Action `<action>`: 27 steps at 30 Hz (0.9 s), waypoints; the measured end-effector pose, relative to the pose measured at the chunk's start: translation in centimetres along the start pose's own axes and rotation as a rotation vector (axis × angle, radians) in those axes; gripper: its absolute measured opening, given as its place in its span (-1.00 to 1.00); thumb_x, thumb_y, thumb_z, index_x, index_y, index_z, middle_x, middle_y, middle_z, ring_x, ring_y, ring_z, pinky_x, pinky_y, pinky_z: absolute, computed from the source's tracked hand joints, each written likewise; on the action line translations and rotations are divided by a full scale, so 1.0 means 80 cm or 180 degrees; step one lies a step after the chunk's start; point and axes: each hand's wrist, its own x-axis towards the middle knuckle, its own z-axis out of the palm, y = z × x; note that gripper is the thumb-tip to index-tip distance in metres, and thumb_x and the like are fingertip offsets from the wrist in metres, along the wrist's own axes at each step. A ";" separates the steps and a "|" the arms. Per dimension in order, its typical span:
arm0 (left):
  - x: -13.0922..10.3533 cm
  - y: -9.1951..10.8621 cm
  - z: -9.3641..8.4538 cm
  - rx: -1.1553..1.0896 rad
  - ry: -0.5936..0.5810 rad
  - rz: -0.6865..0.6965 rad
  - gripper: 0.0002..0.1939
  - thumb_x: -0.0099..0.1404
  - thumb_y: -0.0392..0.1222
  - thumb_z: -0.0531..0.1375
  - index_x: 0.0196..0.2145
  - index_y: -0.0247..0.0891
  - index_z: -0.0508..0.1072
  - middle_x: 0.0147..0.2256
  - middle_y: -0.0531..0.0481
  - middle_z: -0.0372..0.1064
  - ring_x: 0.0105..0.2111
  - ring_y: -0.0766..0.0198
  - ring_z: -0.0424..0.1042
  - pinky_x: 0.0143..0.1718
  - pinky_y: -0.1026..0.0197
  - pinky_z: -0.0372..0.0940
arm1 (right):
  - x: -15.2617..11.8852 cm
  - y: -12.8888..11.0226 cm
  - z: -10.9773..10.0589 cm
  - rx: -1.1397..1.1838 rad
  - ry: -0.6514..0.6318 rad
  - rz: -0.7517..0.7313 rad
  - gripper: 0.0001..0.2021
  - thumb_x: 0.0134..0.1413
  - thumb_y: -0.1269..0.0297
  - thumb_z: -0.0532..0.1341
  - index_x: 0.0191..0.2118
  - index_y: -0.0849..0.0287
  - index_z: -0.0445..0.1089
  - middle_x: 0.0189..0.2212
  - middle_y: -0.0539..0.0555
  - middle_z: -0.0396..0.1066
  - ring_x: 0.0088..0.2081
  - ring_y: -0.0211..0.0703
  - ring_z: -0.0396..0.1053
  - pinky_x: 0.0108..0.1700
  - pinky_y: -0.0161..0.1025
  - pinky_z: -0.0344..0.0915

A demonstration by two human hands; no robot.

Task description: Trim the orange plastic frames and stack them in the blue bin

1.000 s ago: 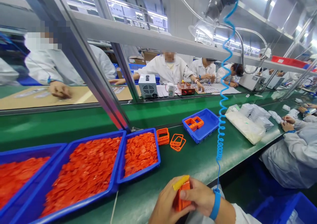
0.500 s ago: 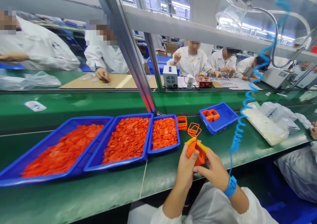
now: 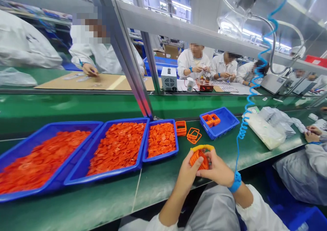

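Between my two hands is a stack of orange plastic frames (image 3: 196, 158), held above the front part of the green bench. My left hand (image 3: 188, 169) closes on its left side, thumb across the near face. My right hand (image 3: 217, 168) grips the right side, its thumb along the bottom. Yellow finger covers (image 3: 202, 147) meet over the top of the stack. A blue wrist strap (image 3: 235, 182) circles my right wrist. Just beyond my hands, a few loose orange frames (image 3: 194, 135) lie on the bench, beside a neat pile of frames (image 3: 181, 128).
Blue trays (image 3: 70, 182) full of flat orange pieces stand to the left. A blue bin (image 3: 228, 120) with orange frames sits behind my hands. A coiled blue cord (image 3: 245, 120) hangs at the right, near plastic-wrapped packs (image 3: 265, 129). Co-workers sit across the bench and at the right.
My view has turned slightly, so the bench things shift left. The orange stack has been turned in my hands, and the covered fingers have come together over its top.
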 end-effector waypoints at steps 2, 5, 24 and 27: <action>0.003 -0.003 -0.008 0.0078 -0.0151 0.0059 -0.24 0.31 0.38 0.46 0.23 -0.21 0.55 0.21 -0.29 0.55 0.21 -0.15 0.58 0.25 -0.07 0.49 | 0.004 -0.006 -0.003 -0.0103 -0.0047 -0.0053 -0.03 0.05 0.11 0.65 0.48 -0.12 0.18 0.09 0.10 0.54 0.04 0.11 0.58 0.11 0.08 0.58; 0.009 -0.007 -0.019 0.0097 -0.0592 0.0208 -0.06 0.32 0.51 0.37 0.40 -0.16 0.41 0.40 -0.32 0.36 0.37 -0.24 0.44 0.38 -0.15 0.39 | 0.007 -0.017 -0.005 -0.0199 -0.0154 -0.0128 -0.12 0.10 0.11 0.61 0.46 -0.13 0.27 0.07 0.07 0.58 -0.03 0.07 0.61 0.03 0.01 0.60; 0.009 -0.039 -0.052 0.1929 -0.0382 0.0724 -0.56 0.54 0.07 0.24 0.26 -0.10 0.51 0.26 -0.20 0.48 0.10 0.00 0.61 0.22 -0.11 0.52 | 0.226 -0.075 -0.240 -0.3768 0.1163 0.0901 -0.32 0.26 0.25 0.52 0.35 0.41 0.30 0.17 0.52 0.57 0.22 0.36 0.56 0.21 0.01 0.45; 0.007 -0.034 -0.049 0.2189 -0.0509 0.0876 -0.63 0.55 -0.02 0.22 0.23 -0.08 0.53 0.22 -0.16 0.52 0.09 0.02 0.63 0.19 -0.07 0.55 | 0.246 -0.063 -0.243 -0.3988 0.1085 0.1173 -0.35 0.26 0.26 0.54 0.33 0.40 0.34 0.14 0.48 0.57 0.17 0.30 0.58 0.19 0.04 0.48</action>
